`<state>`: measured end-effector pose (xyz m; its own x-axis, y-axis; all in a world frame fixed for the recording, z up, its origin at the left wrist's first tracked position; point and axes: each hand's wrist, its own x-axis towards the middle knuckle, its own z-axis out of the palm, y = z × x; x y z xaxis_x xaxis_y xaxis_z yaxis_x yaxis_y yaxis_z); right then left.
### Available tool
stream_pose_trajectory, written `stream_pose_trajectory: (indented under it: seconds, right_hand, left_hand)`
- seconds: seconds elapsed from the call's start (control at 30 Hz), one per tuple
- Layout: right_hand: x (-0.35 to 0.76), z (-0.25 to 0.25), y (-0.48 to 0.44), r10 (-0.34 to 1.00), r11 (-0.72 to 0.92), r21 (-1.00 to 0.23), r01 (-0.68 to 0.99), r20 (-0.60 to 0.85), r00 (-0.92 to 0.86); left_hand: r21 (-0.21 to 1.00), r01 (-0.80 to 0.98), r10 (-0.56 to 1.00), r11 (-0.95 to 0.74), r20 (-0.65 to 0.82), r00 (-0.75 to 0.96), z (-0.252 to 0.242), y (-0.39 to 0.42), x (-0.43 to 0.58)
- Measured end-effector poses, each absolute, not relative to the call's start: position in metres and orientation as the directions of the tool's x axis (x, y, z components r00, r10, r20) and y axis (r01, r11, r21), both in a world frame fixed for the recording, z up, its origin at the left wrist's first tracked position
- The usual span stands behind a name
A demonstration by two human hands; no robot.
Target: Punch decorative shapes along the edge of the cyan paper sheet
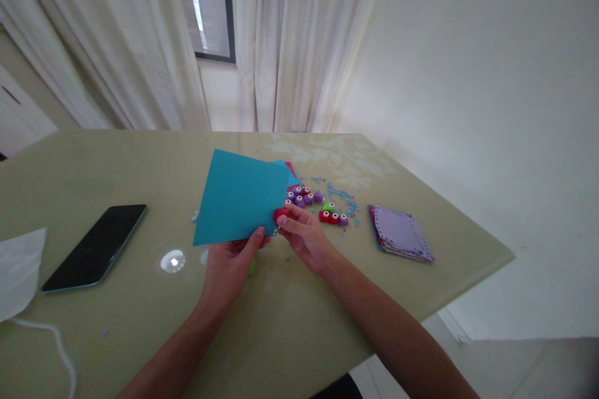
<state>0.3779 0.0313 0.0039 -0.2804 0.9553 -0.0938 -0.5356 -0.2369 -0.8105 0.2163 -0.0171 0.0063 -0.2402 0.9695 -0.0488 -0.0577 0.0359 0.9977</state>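
Observation:
My left hand (236, 259) is closed on the lower edge of a blue sheet of paper (241, 199), thumb on the near face, holding it tilted up above the table. Between the fingers of my right hand (306, 237) is a small red paper punch (281, 214), set at the sheet's lower right edge. A few small cut-out holes show in the paper just below the punch. Something bright green (252, 267) is partly hidden behind my left hand. Farther back, several purple and red punches with eye-like tops (299, 199) stand in a cluster, partly covered by the sheet.
Red and green punches (329, 217) stand right of the cluster, near scattered blue paper bits (346, 199). A stack of hole-edged paper squares (402, 234) lies at the right. At left are a black phone (96, 246), a white sheet (21, 271) and a white cable (58, 340).

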Motion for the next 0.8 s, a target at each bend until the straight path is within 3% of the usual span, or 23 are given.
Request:
stream_pose_trajectory:
  seconds: [0.4,0.6,0.8]
  right_hand:
    - [0.379,0.001,0.033,0.956,-0.25,-0.851,-0.462,-0.141,-0.257]
    - [0.376,-0.004,0.035,0.964,-0.182,-0.876,-0.448,-0.069,-0.257]
    - [0.375,-0.004,0.035,0.965,-0.163,-0.872,-0.462,-0.042,-0.261]
  left_hand:
    - [0.997,0.073,0.969,-0.019,0.037,-0.246,0.0,-0.015,0.211]
    - [0.993,0.122,0.969,0.0,0.03,-0.247,-0.002,-0.016,0.211]
    - [0.986,0.143,0.964,-0.086,0.119,-0.238,-0.004,-0.014,0.211]
